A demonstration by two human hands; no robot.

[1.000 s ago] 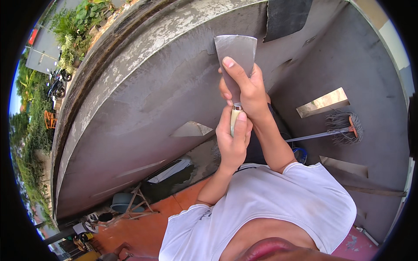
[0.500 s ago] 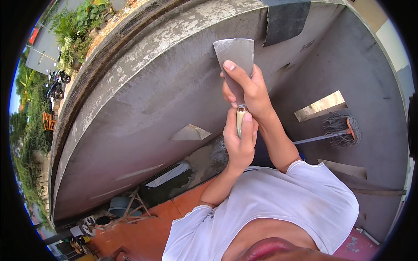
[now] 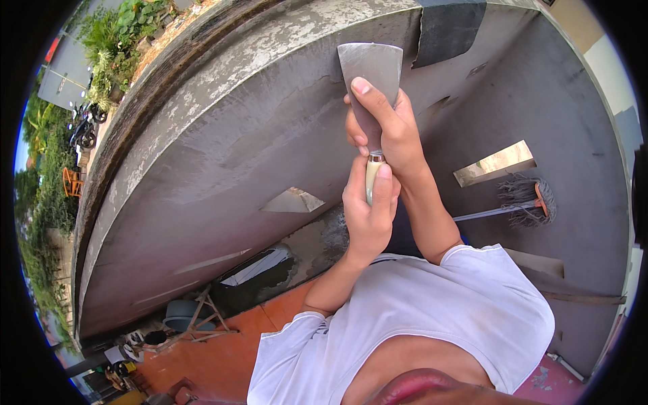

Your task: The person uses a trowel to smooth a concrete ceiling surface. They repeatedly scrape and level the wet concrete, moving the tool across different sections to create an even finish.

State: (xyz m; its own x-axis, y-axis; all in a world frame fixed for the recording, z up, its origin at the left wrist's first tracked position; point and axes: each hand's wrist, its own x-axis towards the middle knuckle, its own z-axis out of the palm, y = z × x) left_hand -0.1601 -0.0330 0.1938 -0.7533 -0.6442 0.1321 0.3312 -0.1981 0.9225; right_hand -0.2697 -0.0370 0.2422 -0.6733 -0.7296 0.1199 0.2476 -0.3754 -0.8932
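Note:
A putty knife [image 3: 375, 62] with a wide grey metal blade and a pale cream handle is held upright in front of the grey wall. My left hand [image 3: 369, 212] is closed around its handle, thumb along the front. Above it, my right hand [image 3: 393, 128] grips the lower part of the blade, thumb pressed flat on its face and fingers behind. The blade's broad edge points up, toward the wall's top; whether it touches the wall I cannot tell.
A curved grey plastered wall [image 3: 202, 175] has angled openings. A dark cloth [image 3: 449, 30] hangs over its top. To the right are a mop [image 3: 530, 201] and a lit opening [image 3: 496, 164]. A grey tub [image 3: 181, 314] and wooden stand [image 3: 206, 317] sit lower left on orange floor [image 3: 202, 358].
Both hands and the putty knife have risen a little toward the wall's top. The grip of each hand looks the same.

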